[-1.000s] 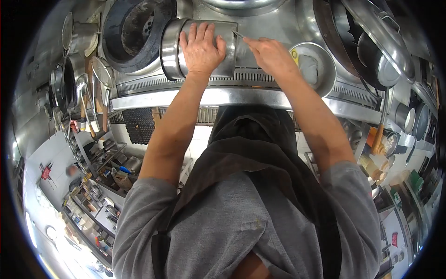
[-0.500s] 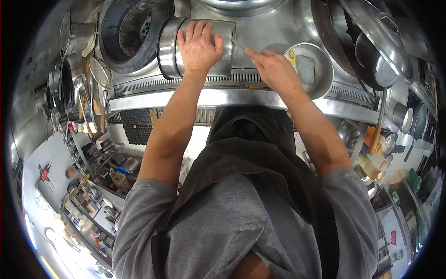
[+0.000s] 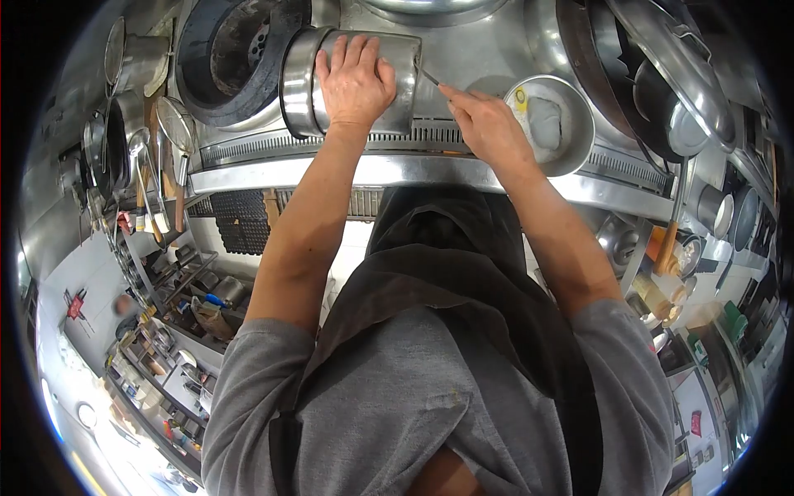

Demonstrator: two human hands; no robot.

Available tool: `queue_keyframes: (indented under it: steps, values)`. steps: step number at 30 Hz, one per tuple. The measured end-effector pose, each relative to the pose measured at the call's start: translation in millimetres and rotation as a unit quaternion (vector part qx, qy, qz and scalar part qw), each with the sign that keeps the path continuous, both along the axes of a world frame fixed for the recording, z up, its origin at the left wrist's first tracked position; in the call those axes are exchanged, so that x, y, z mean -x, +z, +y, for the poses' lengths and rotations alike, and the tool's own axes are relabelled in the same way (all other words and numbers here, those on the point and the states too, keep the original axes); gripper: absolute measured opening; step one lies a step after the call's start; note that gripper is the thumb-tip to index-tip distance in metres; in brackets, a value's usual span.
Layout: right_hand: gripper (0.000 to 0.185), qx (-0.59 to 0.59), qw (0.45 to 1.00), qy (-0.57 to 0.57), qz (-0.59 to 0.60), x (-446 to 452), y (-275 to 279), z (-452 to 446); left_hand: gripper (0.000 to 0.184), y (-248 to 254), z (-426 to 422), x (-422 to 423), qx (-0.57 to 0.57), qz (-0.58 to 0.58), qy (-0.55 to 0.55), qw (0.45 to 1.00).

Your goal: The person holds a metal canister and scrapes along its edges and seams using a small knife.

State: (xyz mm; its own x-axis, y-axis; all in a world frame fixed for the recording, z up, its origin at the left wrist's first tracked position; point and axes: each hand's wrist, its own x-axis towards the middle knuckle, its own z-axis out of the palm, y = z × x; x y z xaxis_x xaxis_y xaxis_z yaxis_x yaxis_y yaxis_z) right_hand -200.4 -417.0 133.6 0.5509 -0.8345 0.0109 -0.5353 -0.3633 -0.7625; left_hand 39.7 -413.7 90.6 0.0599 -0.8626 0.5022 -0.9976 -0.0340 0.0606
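A stainless steel pot [image 3: 401, 87] lies on its side on the metal counter, its base turned to the right. My left hand [image 3: 354, 87] rests on top of the pot's wall with fingers spread. In my right hand [image 3: 488, 120] is a thin, blade-like metal tool [image 3: 429, 78], held with the forefinger stretched along it. Its far end meets the edge of the pot's base; the handle is hidden in my fingers. Beside that hand stands a metal bowl [image 3: 583, 124] with whitish liquid, a pale grey-white lump [image 3: 545, 124] and a yellow ring-shaped piece [image 3: 521, 99].
A dark round burner [image 3: 194, 70] is at the upper left. To the right are a wok [image 3: 579, 50] and a large metal lid [image 3: 674, 70]. Strainers [image 3: 175, 124] and ladles hang at the left. The counter's front rail [image 3: 413, 172] runs before my body.
The tool in my right hand has tilted and shifted slightly at the pot's base, and the hand has moved a little. My left hand stays on the pot.
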Motion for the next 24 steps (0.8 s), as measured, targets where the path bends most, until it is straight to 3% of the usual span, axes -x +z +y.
queue_keyframes:
  steps: [24]
  values:
    - [0.033, -0.057, 0.997, -0.046, -0.02, -16.2, -12.9, -1.7, 0.032, -1.3, -4.5, -2.3, 0.011, -0.014, -0.01, 1.0]
